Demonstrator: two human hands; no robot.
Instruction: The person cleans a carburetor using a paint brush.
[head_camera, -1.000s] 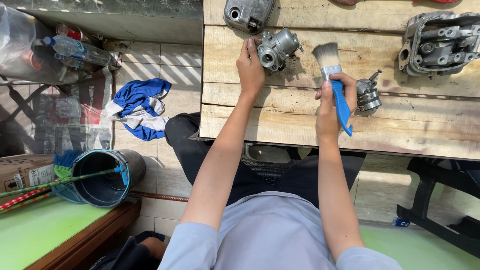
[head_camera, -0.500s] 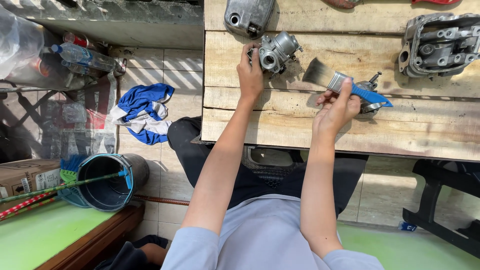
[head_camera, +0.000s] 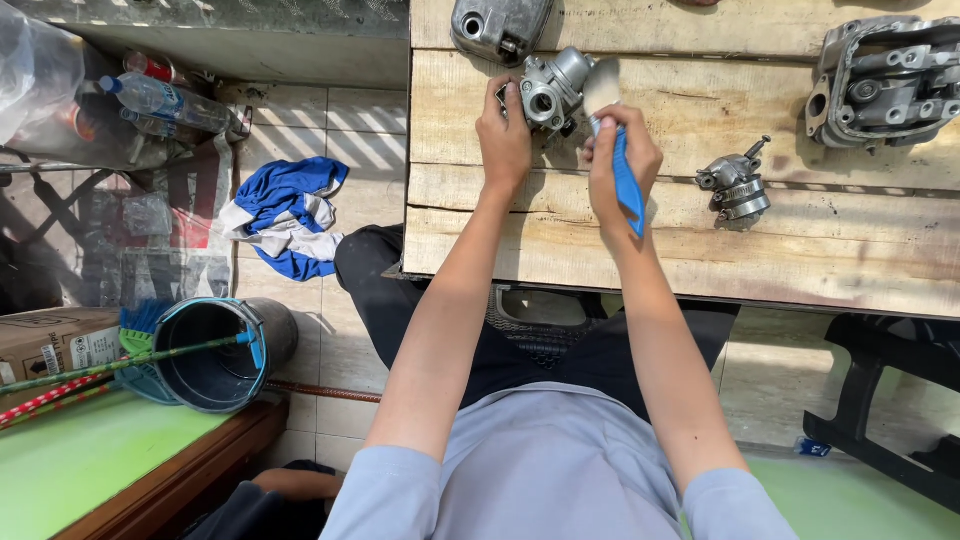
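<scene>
From the head camera, looking straight down, we saw a workbench of pale wooden planks with the person seated at its near edge. The left hand lay on the left side of a small grey metal carburettor, fingers curled against its body and steadying it on the second plank from the far edge. The right hand was wrapped tight around the blue handle of a paintbrush, the handle pointing back toward the person and the pale bristles touching the right side of the carburettor. So both hands were closed: the left pressed to the casting, the right clamped on the brush.

To the right of the brush hand, near but apart, a smaller metal fitting stood on the bench. Further right, at the far corner, sat a large grey engine casting, well apart from the hands. Just beyond the carburettor, at the top edge of the view, we noted a rounded grey metal cover.

Off the bench to the left, on the tiled floor, a blue and white cloth lay crumpled. Nearer the person, a dark bucket lay on its side beside a green-topped table, with thin striped sticks across it. A clear plastic bottle rested at the upper left. We could not tell what the cardboard box at the left edge contained.
</scene>
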